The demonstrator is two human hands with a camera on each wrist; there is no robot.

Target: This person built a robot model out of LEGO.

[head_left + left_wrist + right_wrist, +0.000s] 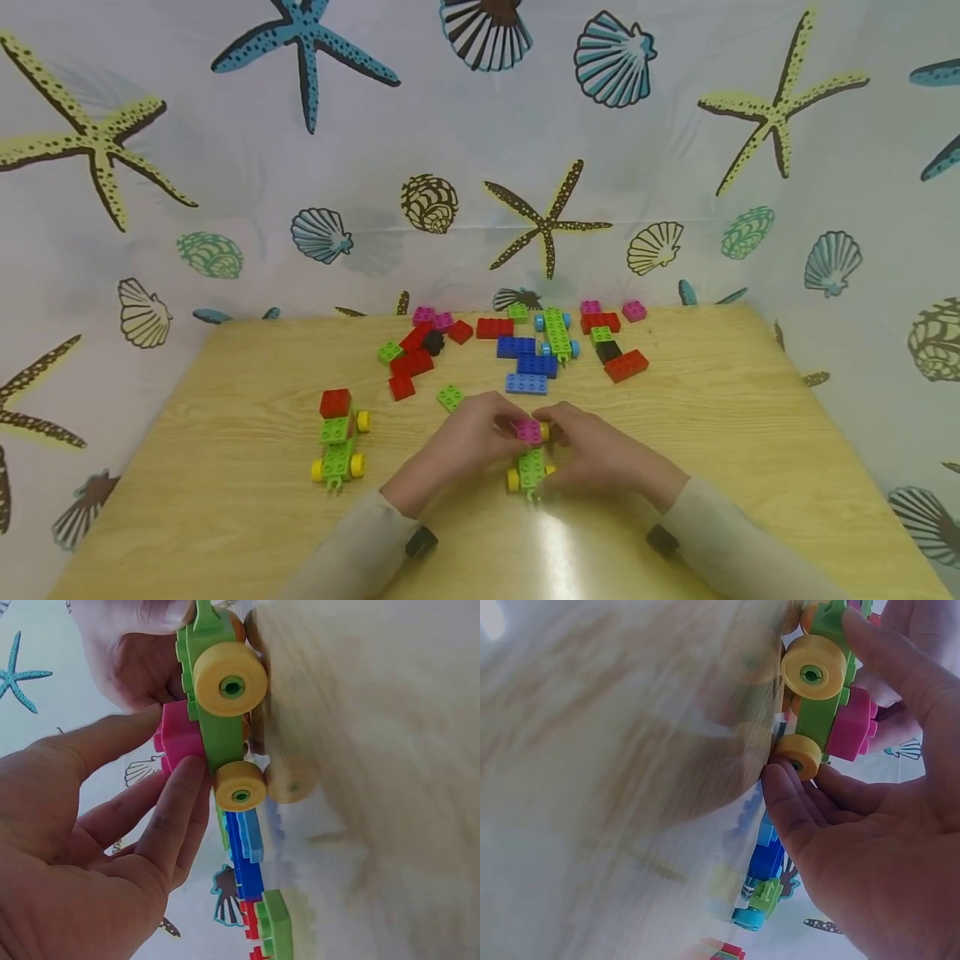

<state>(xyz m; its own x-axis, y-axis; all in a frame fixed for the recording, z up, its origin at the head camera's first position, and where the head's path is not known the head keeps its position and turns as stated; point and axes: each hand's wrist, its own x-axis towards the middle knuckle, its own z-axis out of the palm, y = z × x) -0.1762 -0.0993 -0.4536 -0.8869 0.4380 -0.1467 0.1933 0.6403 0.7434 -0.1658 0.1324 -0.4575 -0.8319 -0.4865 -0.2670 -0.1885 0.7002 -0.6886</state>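
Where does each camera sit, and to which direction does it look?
Head: on the head, facing forward and down at the wooden table; left hand, right hand and pale sleeves show.
Left wrist: on that wrist, facing the left hand pinching the pink brick; the right hand partly shows.
Right wrist: on that wrist, facing the right hand on the green car base; the left hand partly shows.
Both wrist views share brick and base, seen from opposite sides.

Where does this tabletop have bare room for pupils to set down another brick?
Bare: the wooden tabletop between the right hand and right edge; left of the red-topped green car; and between that car and the left hand. Crowded: the far middle, where toy bricks cluster on both sides of the blue-wheeled green car.
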